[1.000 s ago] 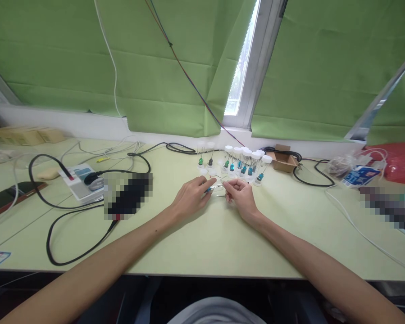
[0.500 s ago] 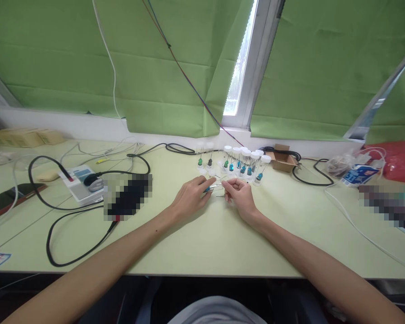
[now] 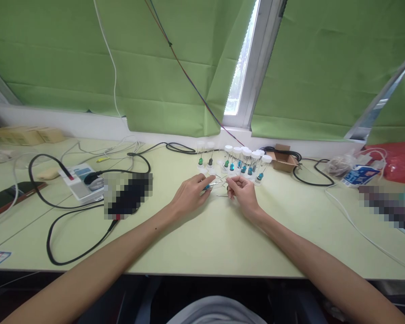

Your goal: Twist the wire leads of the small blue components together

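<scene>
My left hand [image 3: 191,192] is closed around a clear slim tube-like piece [image 3: 216,183] with a bright blue part [image 3: 206,186] at its near end. My right hand [image 3: 244,195] is closed in a pinch, its fingertips on a thin bent metal piece [image 3: 225,180] close to the tube's far end. Another thin metal rod [image 3: 221,195] shows beneath the right fingers; whether it is held or lies on the table I cannot tell. Behind the hands stand several clear capped vials [image 3: 255,164], with blue, green or dark pieces on thin stems inside.
A small open cardboard box [image 3: 283,159] sits right of the vials. On the left are a white power strip [image 3: 82,182], black cable loops and a blurred dark object [image 3: 129,195]. A blue-and-white packet [image 3: 359,175] and a red bag [image 3: 401,162] lie at the right.
My right hand has drawn slightly to the right, away from the clear piece, so the bent metal piece and the rod beneath show more. My left hand has hardly moved.
</scene>
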A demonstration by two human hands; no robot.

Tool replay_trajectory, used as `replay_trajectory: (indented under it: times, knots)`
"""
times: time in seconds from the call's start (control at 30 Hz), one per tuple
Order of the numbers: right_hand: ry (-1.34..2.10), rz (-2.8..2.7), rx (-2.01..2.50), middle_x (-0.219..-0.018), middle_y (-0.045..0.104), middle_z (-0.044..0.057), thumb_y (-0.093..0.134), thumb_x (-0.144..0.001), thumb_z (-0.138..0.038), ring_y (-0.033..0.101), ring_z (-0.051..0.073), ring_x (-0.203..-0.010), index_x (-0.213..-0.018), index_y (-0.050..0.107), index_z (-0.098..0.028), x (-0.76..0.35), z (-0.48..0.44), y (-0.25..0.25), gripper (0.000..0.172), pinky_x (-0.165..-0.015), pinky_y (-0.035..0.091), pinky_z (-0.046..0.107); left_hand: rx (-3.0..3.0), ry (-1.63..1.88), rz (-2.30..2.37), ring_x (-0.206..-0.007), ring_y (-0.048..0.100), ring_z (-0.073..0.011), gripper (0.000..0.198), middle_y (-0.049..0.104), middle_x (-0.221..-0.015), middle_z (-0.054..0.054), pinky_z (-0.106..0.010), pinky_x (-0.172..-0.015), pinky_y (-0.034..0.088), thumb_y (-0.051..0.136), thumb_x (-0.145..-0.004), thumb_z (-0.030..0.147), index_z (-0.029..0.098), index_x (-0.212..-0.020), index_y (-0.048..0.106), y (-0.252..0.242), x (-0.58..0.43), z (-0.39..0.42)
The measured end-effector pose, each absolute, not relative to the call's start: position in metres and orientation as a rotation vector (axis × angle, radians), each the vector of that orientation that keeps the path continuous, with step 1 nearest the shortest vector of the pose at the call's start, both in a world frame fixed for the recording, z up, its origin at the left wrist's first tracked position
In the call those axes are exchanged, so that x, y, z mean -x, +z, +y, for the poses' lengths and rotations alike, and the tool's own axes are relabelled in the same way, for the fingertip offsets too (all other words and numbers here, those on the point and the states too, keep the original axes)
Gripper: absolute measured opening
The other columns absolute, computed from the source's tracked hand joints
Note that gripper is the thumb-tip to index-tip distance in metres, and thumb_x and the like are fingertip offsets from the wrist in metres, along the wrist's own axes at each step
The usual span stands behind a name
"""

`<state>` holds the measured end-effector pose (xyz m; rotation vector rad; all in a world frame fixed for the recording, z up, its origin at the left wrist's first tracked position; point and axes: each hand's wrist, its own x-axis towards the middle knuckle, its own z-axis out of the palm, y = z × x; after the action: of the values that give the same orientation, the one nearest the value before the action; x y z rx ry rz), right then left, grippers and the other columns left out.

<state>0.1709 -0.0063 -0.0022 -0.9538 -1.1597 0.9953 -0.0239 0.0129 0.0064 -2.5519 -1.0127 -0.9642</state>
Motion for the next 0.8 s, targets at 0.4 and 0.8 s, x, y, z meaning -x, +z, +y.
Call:
replay_trajectory:
  times: [0.4,0.8]
  knots:
    - [0.949,-1.249,0.931,-0.052,0.044,-0.006,0.060,-0.082,-0.058,0.048,0.008,-0.039,-0.064,0.045,-0.020,-0.1721,-0.0084,0.0004,0.044,-0.038,0.035,0.022,2.522,-1.061,-0.866,-0.074,0.061,-0.0151,0.033,0.062,-0.088,-0.005,-0.025,-0.065,0.048,0.048,-0.091,0.022,0.022,-0.124,0.055,0.0089,0.0269,0.0159]
    - [0.989,-1.348,0.855,-0.055,0.048,-0.004,0.054,-0.086,-0.059,0.048,0.009,-0.040,-0.068,0.052,-0.019,-0.1708,-0.0124,0.0015,0.043,-0.039,0.035,0.022,2.467,-1.093,-0.714,-0.077,0.059,-0.0152,0.035,0.063,-0.090,-0.006,-0.027,-0.068,0.048,0.049,-0.091,0.020,0.022,-0.126,0.052,0.0090,0.0282,0.0184]
